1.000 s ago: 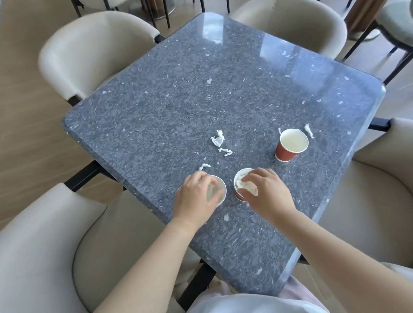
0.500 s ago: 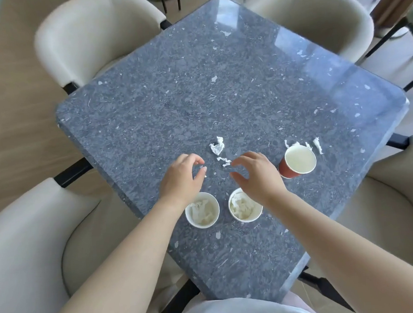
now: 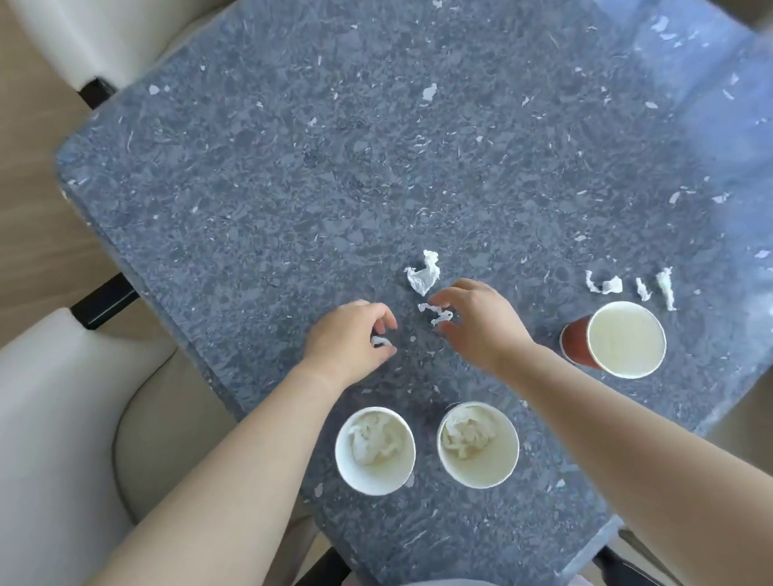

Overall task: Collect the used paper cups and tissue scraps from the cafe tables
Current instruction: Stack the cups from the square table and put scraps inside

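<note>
Left hand [image 3: 349, 341]: fingers pinched on small tissue scrap [image 3: 380, 341], mid tabletop [image 3: 275, 172]. Right hand [image 3: 478, 323]: fingers apart, curled round twisted scrap [image 3: 436, 313]. I judge scraps near weightless, limp, tear-prone; pinch at thickest fold. Near paper cups [image 3: 375, 451] light, crushable; I'd hold by rim.

Blue-grey speckled stone worktop [image 3: 366, 166], white flecks all over it.
Two round white paper cups [image 3: 375, 450] [image 3: 477, 444] hold creamy-white crumpled tissue; the third paper cup [image 3: 614, 340] shows a rust-red wall and a pale cream inside. Torn white tissue scraps [image 3: 423, 274] dot the stone. Cream upholstered chairs [image 3: 29, 446] ring it, on tan wood-grain floor [image 3: 7, 191].
</note>
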`<state>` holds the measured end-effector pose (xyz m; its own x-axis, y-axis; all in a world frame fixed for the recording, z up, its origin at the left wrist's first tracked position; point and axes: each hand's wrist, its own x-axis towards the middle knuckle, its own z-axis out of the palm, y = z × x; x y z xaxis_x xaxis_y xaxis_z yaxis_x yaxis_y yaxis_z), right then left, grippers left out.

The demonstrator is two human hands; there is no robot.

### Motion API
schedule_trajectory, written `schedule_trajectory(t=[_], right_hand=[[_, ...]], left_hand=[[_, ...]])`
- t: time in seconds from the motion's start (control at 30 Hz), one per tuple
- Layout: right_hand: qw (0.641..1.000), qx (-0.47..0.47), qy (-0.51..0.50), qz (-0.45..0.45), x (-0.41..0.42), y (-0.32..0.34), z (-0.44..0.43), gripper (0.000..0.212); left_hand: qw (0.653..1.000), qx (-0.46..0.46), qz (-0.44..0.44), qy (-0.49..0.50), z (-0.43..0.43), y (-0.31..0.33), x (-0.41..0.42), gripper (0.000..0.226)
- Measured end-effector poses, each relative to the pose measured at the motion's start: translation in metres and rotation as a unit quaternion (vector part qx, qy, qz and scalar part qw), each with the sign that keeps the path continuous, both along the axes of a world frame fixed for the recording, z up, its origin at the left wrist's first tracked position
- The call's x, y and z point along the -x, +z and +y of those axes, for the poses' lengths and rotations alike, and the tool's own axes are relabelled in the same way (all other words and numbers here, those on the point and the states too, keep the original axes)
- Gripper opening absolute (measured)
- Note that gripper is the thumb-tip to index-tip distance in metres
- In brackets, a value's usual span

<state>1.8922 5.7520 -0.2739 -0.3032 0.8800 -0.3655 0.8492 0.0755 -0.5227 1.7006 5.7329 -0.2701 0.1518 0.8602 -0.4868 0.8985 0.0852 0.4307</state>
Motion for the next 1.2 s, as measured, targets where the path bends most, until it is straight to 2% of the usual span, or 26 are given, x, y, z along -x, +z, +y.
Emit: schedule_trajectory(t=[0.17, 0.3, 0.4, 0.5, 0.63, 0.97, 1.2], right_hand=[[0.998, -0.035, -0.024, 0.036, 0.003, -0.008, 0.011, 0.025], [0.988, -0.108, -0.061, 0.089, 0.007, -0.005, 0.024, 0.032], [0.994, -0.08, -0.032, 0.06, 0.01, -0.008, 0.034, 0.04], [0.999, -0.047, -0.015, 0.016, 0.01, -0.012, 0.035, 0.028], [0.998, -0.049, -0.015, 0.02, 0.005, -0.005, 0.026, 0.02], [0.978, -0.137, -0.104, 0.115, -0.018, 0.058, -0.052, 0.008], [0.978, -0.13, -0.132, 0.092, -0.036, 0.082, -0.127, 0.012]], left_hand=[[1.0, -0.007, -0.025, 0.012, 0.015, -0.007, -0.003, 0.011], [0.994, -0.067, -0.076, 0.049, 0.035, -0.005, -0.016, 0.012], [0.992, -0.089, -0.078, 0.051, 0.046, -0.002, -0.024, 0.016], [0.993, -0.077, -0.07, 0.051, 0.047, -0.001, -0.022, 0.016], [0.994, -0.074, -0.065, 0.051, 0.037, 0.006, -0.016, 0.01], [0.98, -0.13, -0.141, 0.044, -0.016, 0.068, -0.035, 0.007], [0.98, -0.105, -0.172, -0.001, -0.075, 0.086, -0.061, 0.013]])
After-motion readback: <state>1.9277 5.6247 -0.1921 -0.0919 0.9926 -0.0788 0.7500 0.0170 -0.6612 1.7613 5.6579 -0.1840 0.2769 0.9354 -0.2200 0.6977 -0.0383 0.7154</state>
